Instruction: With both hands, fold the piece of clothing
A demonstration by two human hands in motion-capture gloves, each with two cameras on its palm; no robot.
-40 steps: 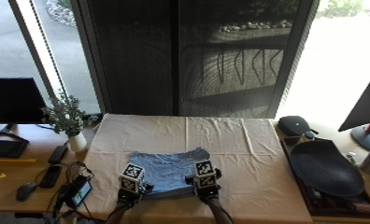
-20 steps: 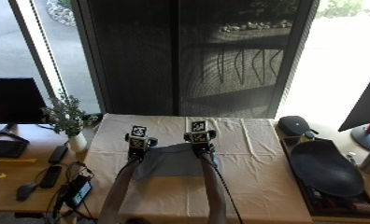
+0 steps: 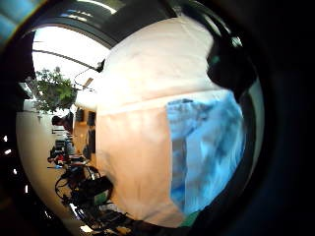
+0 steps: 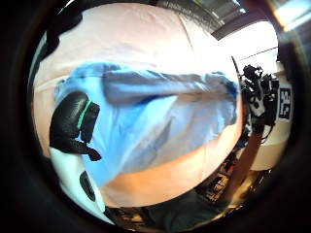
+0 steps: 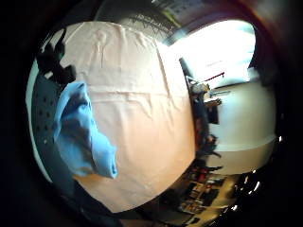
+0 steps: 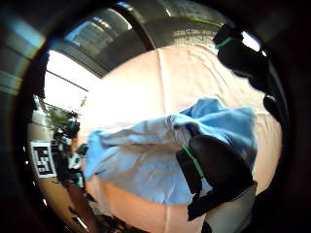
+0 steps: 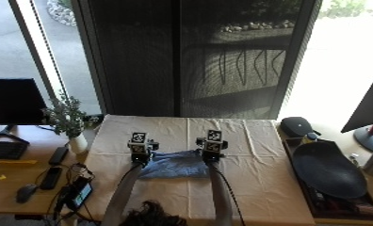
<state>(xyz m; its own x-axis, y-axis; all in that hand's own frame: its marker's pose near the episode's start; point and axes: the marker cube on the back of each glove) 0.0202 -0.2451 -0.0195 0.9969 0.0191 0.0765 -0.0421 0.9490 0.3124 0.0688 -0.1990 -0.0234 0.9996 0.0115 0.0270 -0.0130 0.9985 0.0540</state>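
— Where's the garment?

— The blue garment (image 7: 173,165) is near the middle of the cream tablecloth (image 7: 255,141). Its far edge is lifted and stretched between the two hands, and the rest trails down toward the person onto the cloth.

— And the hands?

— The left hand (image 7: 139,149) holds the far left corner, and the right hand (image 7: 210,148) holds the far right corner. In the right thumb side palm view a black gloved thumb (image 6: 221,170) lies curled against the blue fabric (image 6: 146,160), pinching it. The left thumb side palm view shows the same: a gloved thumb (image 4: 73,124) bent onto the edge of the cloth (image 4: 160,126).

— What's around it?

— A small potted plant (image 7: 66,120) stands just off the tablecloth's left side, beside a dark monitor (image 7: 14,101). To the right, a dark oval tray (image 7: 328,172) sits on the side table, with a black pouch (image 7: 297,126) beyond it.
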